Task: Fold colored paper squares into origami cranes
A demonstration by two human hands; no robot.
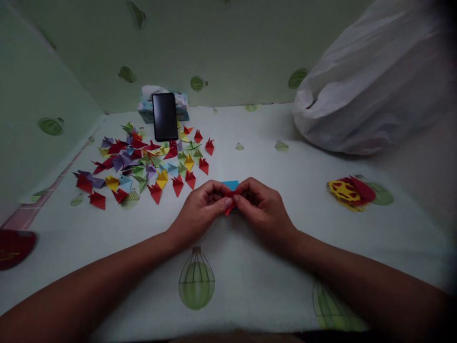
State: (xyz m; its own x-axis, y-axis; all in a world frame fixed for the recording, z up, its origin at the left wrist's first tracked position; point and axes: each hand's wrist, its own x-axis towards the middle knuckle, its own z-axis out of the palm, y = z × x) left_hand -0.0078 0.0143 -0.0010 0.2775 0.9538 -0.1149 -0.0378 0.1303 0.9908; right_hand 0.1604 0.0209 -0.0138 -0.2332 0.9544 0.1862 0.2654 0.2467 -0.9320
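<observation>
Pinched between the fingertips of both my hands is a small piece of folded red paper point(229, 207), mostly covered by the fingers. My left hand point(207, 202) closes on its left side with thumb and forefinger. On its right side my right hand point(257, 206) grips it the same way. Just beyond the fingertips a blue paper point(230, 184) shows its top part; the rest is hidden. Off to the left, many folded paper cranes point(154, 192) in red, yellow, green, purple and blue lie spread over the tabletop.
A dark phone point(164, 116) leans on a tissue box point(182, 105) behind the cranes. To the right stands a big white plastic bag point(342, 100), with yellow and red cut-outs point(344, 190) nearer me. Something red point(16, 248) lies at the left edge. Balloon-patterned cloth point(250, 276) covers the table.
</observation>
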